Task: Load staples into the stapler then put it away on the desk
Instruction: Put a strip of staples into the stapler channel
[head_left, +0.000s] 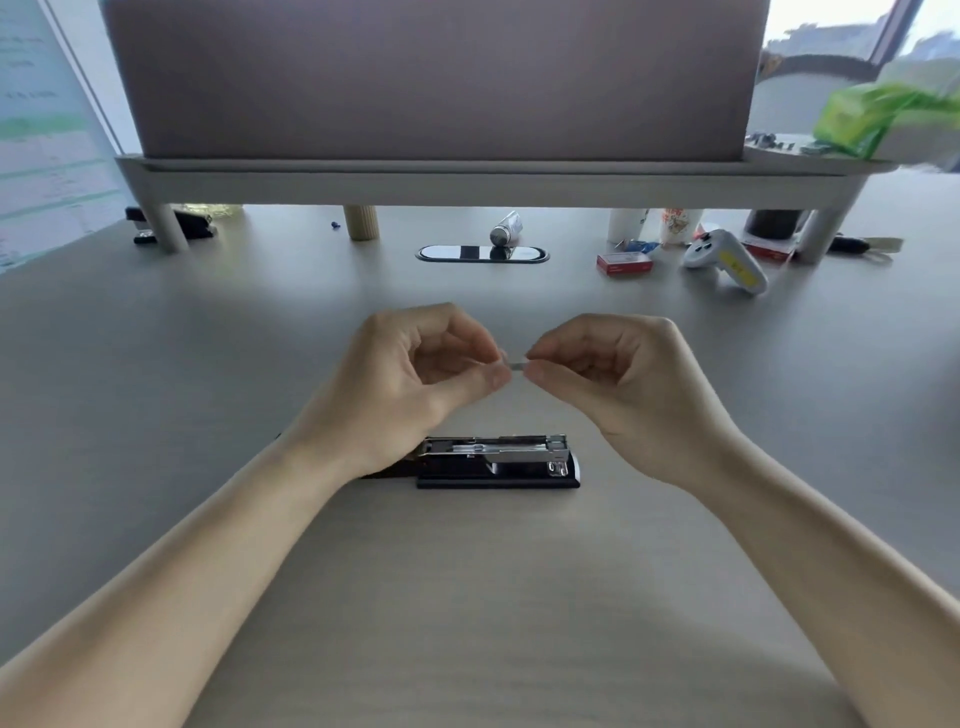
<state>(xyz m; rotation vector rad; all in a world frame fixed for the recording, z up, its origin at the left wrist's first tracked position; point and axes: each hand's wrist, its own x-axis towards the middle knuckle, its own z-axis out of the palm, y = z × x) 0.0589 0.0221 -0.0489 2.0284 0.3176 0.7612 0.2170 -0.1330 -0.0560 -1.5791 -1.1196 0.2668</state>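
A black stapler lies flat on the desk in front of me, its top swung back so the metal staple channel shows. Its left end is hidden behind my left wrist. Above it, my left hand and my right hand meet fingertip to fingertip, both pinching a short silvery strip of staples between thumb and forefinger. Only a small piece of the strip shows between the fingers. A red staple box rests farther back to the right.
A monitor riser spans the back of the desk, with a large screen on it. Under and near it are a second black stapler, a cable grommet, a small metal cylinder, paper cups and a white controller.
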